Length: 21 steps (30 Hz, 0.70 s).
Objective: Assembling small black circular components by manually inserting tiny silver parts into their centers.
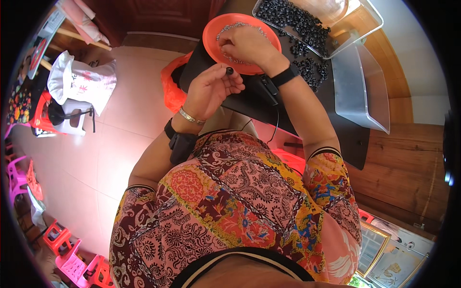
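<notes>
We see a round orange plastic plate (pixel 211 36) with a smooth, slightly glossy rim, sitting on a flat dark table (pixel 240 103). Small silvery metal pieces (pixel 234 25) lie scattered in a loose ring across it, too small for us to tell their shape. Our right hand (pixel 247 44) rests over the plate, fingers curled down onto the pieces; whether it has pinched one we cannot tell, since the knuckles hide the fingertips. Our left hand (pixel 211 89) hovers just beside the plate's near edge, half closed, and pinches a small black ring (pixel 229 70) between thumb and fingertips; the ring looks matte and rubbery, with a rounded outline. More such black rings (pixel 297 21) heap in a clear plastic tray (pixel 374 19) at the table's far end, and some spill onto the table near the right wrist. A second clear tray (pixel 365 91) lies beside them, its far end cut off.
</notes>
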Tool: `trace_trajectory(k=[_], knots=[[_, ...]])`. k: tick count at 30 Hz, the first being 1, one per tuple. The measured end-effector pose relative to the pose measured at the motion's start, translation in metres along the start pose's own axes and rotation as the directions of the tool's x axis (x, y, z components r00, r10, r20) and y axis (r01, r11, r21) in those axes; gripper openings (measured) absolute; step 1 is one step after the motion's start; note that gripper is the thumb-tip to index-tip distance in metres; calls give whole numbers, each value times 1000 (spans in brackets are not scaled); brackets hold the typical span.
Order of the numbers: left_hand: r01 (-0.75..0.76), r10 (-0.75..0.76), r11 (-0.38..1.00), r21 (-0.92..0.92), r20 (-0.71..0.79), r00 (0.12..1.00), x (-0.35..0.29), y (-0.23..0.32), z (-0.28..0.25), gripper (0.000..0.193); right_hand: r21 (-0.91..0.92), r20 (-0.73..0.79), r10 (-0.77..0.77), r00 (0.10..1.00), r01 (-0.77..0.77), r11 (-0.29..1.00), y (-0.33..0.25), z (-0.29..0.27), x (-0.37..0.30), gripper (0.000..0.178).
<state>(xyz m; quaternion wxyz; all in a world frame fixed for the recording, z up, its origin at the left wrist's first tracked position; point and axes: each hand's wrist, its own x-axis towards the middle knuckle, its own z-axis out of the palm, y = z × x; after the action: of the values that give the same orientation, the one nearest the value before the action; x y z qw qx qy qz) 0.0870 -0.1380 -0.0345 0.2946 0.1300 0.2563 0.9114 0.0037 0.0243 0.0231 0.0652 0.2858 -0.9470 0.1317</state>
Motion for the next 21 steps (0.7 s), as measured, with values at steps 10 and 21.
trace_trajectory(k=[10, 21], knots=[[11, -11, 1000, -12, 14, 1000, 1, -1, -4, 21, -109, 34, -99, 995, 102, 989, -1, 12, 3, 12], [6, -6, 1000, 11, -12, 1000, 0, 1, 0, 19, 680, 94, 253, 963, -248, 690, 0, -13, -18, 16]])
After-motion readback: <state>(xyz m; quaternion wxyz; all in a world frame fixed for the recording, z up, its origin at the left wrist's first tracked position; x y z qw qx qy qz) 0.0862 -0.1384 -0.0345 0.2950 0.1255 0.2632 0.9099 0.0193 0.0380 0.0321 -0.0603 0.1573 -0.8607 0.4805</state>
